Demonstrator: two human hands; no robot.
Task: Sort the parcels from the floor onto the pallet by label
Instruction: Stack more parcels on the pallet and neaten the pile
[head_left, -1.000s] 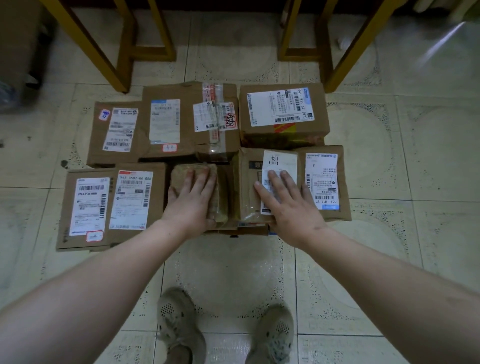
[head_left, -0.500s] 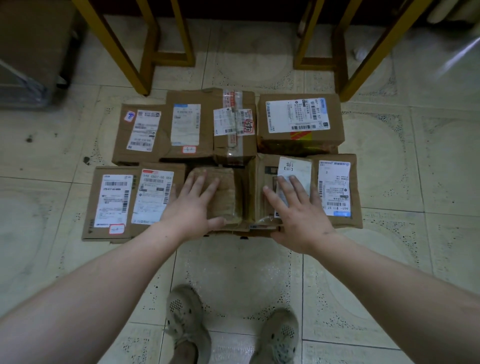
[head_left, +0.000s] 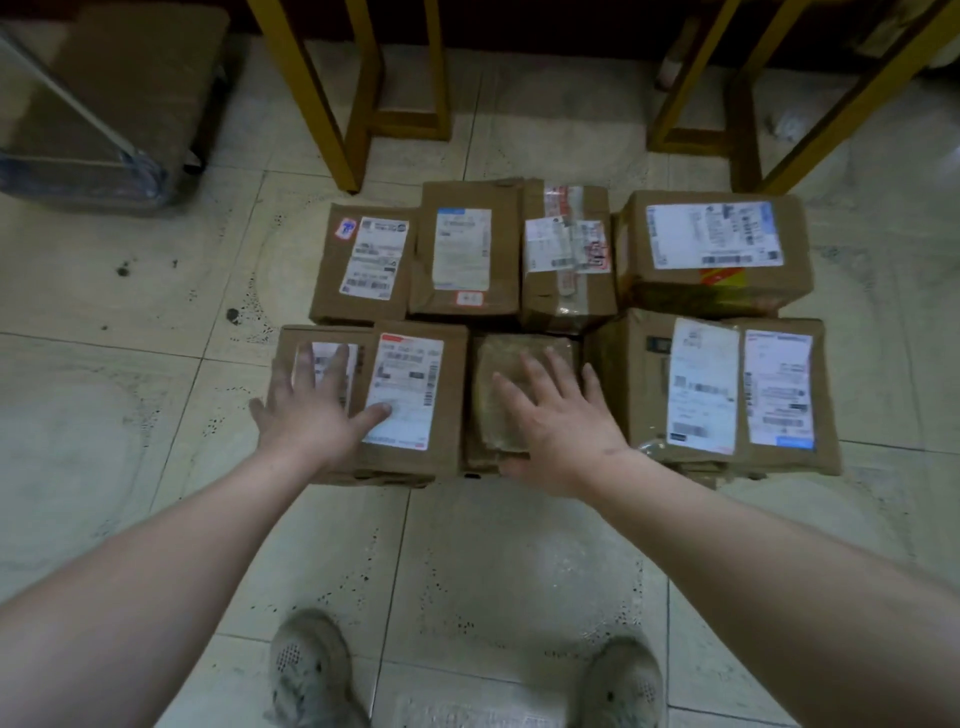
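Note:
Several brown cardboard parcels with white labels lie in two rows on the tiled floor. My left hand (head_left: 311, 410) lies flat, fingers spread, on the near left parcel (head_left: 410, 384) with two labels. My right hand (head_left: 558, 426) rests flat on the small tape-wrapped parcel (head_left: 506, 374) in the near middle, fingers apart. To the right sits a near parcel (head_left: 727, 389) with two labels. In the far row are a parcel with a round sticker (head_left: 363, 265), two middle parcels (head_left: 467, 249) (head_left: 566, 260) and a bigger box (head_left: 711, 244). No pallet is visible.
Yellow wooden furniture legs (head_left: 322, 104) (head_left: 727, 119) stand behind the parcels. A large wrapped carton (head_left: 104, 104) sits at the far left. My two shoes (head_left: 311, 670) (head_left: 618, 680) stand on the tiles (head_left: 493, 545) in front of the parcels.
Both hands have shifted left: my left hand from the small wrapped parcel to the near left parcel, my right hand from the near right parcel to the small wrapped one. The view also moved.

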